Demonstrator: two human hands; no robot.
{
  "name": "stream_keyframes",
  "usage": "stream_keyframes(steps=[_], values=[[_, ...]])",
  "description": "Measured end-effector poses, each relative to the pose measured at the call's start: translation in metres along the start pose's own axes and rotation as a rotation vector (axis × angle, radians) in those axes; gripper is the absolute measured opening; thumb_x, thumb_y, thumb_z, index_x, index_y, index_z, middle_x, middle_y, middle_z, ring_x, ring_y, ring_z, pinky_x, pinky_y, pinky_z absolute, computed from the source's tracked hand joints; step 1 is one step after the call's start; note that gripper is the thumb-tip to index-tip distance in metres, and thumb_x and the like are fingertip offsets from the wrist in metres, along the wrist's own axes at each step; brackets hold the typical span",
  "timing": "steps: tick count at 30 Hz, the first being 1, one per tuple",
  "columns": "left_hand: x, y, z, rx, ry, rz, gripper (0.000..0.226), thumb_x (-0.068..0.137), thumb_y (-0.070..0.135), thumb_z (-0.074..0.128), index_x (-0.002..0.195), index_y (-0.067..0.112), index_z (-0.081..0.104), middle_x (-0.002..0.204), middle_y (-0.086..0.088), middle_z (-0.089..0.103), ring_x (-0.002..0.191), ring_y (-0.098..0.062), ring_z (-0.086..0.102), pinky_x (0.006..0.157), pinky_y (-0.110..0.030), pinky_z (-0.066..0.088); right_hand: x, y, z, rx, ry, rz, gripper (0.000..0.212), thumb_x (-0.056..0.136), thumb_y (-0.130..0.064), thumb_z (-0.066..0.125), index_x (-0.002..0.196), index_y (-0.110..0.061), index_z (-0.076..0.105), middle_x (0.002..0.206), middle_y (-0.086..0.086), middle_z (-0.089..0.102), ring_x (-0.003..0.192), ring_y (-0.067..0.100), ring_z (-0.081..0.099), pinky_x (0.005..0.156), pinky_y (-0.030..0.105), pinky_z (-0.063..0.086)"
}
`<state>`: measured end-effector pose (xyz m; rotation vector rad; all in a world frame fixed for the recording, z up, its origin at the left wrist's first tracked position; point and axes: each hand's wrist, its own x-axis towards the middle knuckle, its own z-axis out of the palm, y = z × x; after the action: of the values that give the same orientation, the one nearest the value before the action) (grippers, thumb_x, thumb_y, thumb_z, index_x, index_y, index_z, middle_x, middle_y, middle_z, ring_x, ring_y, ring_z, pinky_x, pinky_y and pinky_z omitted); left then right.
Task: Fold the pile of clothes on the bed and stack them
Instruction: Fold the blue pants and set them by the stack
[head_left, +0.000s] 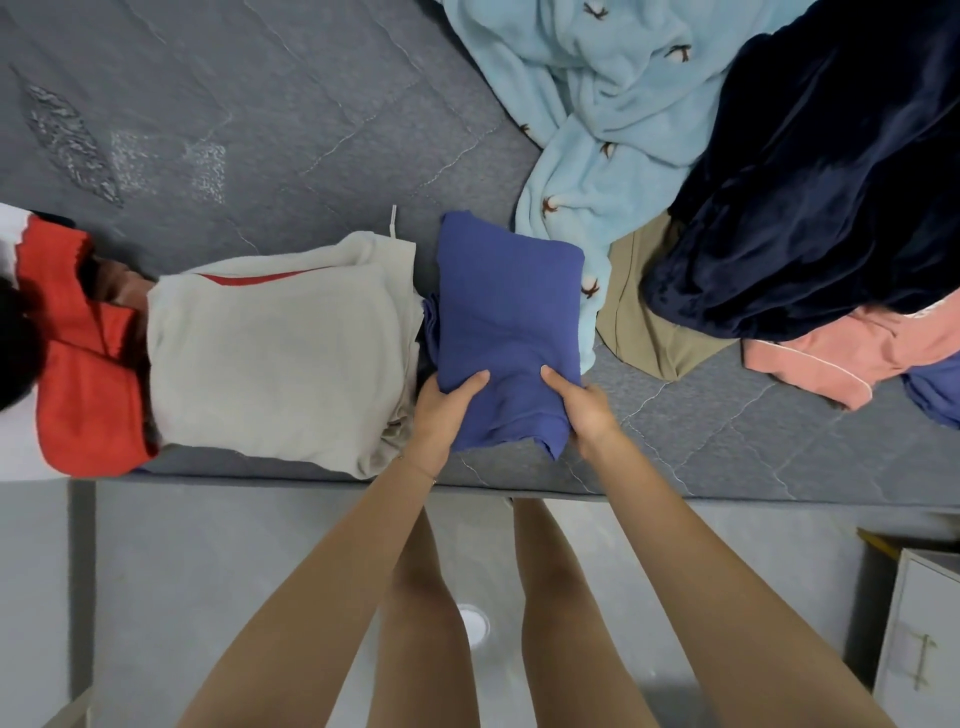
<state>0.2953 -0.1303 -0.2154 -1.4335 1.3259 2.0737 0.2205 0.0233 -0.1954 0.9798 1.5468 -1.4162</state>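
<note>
The job looks somewhat under halfway, judging by how the clothes lie on the grey quilted bed (260, 130). At the centre of the frame a folded blue garment (506, 312) sits near the bed's lower edge, a compact rectangle. The left hand (447, 410) and the right hand (582, 410) grip its near end, one at each corner. Each thumb lies on top of the cloth and the other fingers are tucked out of sight beneath it, so both hands are clamped on the fabric. Whether the piece rests fully on the bed or is just lifted I cannot tell. Just left of it, touching or nearly so, lies a folded cream garment (275, 353) with a red stripe showing. Further left is a red garment (88, 395), partly cut off by the frame edge. That makes three pieces dealt with, side by side and not yet stacked on one another. The unfolded pile fills the upper right and right of the frame, and I count five pieces: a pale blue fleece (597, 104), a dark navy plush piece (805, 182), a tan garment (644, 317) half under both, a pink garment (831, 358) with white piping, and a scrap of blue cloth (935, 400) at the right edge. More may hide below. What is left, in my judgement, is to set the blue piece on a stack and fold those five.
</note>
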Motion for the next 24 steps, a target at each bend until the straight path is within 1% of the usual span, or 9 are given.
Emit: stream_keyframes(steps=[2, 4, 8, 11, 13, 15, 17, 21, 24], values=[[-0.006, 0.007, -0.004, 0.027, -0.004, 0.041, 0.053, 0.075, 0.035, 0.080, 0.121, 0.016, 0.064, 0.117, -0.002, 0.071, 0.105, -0.021, 0.069, 0.092, -0.041, 0.055, -0.004, -0.002, 0.001, -0.063, 0.013, -0.007, 0.019, 0.088, -0.027, 0.073, 0.098, -0.012, 0.066, 0.104, 0.007, 0.071, 0.087, 0.019, 0.069, 0.075, 0.030, 0.057], [-0.011, 0.017, -0.008, 0.038, 0.009, 0.057, 0.057, 0.077, 0.036, 0.080, 0.126, 0.013, 0.061, 0.119, -0.002, 0.070, 0.106, -0.020, 0.068, 0.091, -0.040, 0.056, -0.010, -0.008, 0.003, -0.095, -0.036, 0.013, 0.025, 0.088, -0.032, 0.071, 0.106, -0.016, 0.065, 0.106, 0.001, 0.071, 0.090, 0.014, 0.068, 0.073, 0.028, 0.055], [-0.012, 0.034, -0.012, 0.031, 0.094, 0.029, 0.044, 0.085, 0.024, 0.075, 0.123, 0.006, 0.063, 0.118, -0.009, 0.070, 0.106, -0.027, 0.068, 0.089, -0.043, 0.057, -0.019, -0.024, 0.007, -0.034, -0.118, 0.122, 0.032, 0.092, -0.034, 0.065, 0.119, -0.018, 0.061, 0.108, 0.001, 0.070, 0.093, 0.017, 0.067, 0.076, 0.033, 0.056], [-0.014, 0.052, -0.005, -0.076, 0.116, -0.063, 0.018, 0.093, 0.013, 0.066, 0.110, 0.007, 0.065, 0.108, -0.010, 0.069, 0.093, -0.023, 0.069, 0.067, -0.033, 0.061, -0.022, -0.037, 0.013, 0.104, -0.127, 0.157, 0.039, 0.092, -0.031, 0.065, 0.124, -0.010, 0.060, 0.114, 0.010, 0.070, 0.097, 0.025, 0.068, 0.082, 0.038, 0.057], [-0.015, 0.067, 0.000, -0.174, 0.110, -0.045, 0.012, 0.096, 0.008, 0.060, 0.107, 0.005, 0.063, 0.100, -0.009, 0.069, 0.085, -0.018, 0.067, 0.058, -0.028, 0.059, -0.024, -0.049, 0.019, 0.217, -0.117, 0.163, 0.036, 0.094, -0.030, 0.062, 0.123, -0.009, 0.060, 0.112, 0.011, 0.071, 0.089, 0.022, 0.069, 0.068, 0.032, 0.059], [-0.013, 0.081, 0.005, -0.229, 0.079, 0.028, 0.016, 0.099, 0.005, 0.054, 0.113, 0.001, 0.058, 0.102, -0.010, 0.067, 0.086, -0.018, 0.068, 0.064, -0.027, 0.060, -0.025, -0.062, 0.025, 0.328, -0.103, 0.163, 0.020, 0.099, -0.030, 0.056, 0.110, -0.014, 0.060, 0.083, 0.006, 0.072, 0.063, 0.015, 0.068, 0.048, 0.024, 0.054], [-0.009, 0.091, 0.012, -0.248, 0.068, 0.081, 0.010, 0.101, 0.006, 0.050, 0.111, 0.007, 0.052, 0.106, -0.007, 0.066, 0.090, -0.016, 0.068, 0.077, -0.029, 0.059, -0.024, -0.072, 0.032, 0.373, -0.089, 0.125, 0.017, 0.102, -0.031, 0.050, 0.107, -0.016, 0.056, 0.070, 0.003, 0.068, 0.053, 0.012, 0.065, 0.045, 0.022, 0.051], [0.008, 0.096, 0.017, -0.066, 0.087, 0.225, 0.020, 0.101, 0.011, 0.052, 0.118, 0.017, 0.043, 0.122, -0.001, 0.060, 0.117, -0.016, 0.057, 0.094, -0.025, 0.046, -0.012, -0.082, 0.046, 0.281, -0.064, -0.031, 0.031, 0.104, -0.035, 0.045, 0.128, -0.017, 0.054, 0.104, -0.001, 0.065, 0.090, 0.014, 0.062, 0.072, 0.025, 0.052], [0.011, 0.090, 0.018, 0.162, 0.067, 0.431, 0.029, 0.097, 0.002, 0.053, 0.122, 0.015, 0.047, 0.129, -0.002, 0.053, 0.122, -0.013, 0.050, 0.108, -0.029, 0.041, -0.003, -0.083, 0.053, 0.116, 0.015, -0.249, 0.033, 0.103, -0.025, 0.048, 0.135, -0.015, 0.051, 0.126, 0.000, 0.059, 0.106, 0.016, 0.058, 0.085, 0.023, 0.049]])
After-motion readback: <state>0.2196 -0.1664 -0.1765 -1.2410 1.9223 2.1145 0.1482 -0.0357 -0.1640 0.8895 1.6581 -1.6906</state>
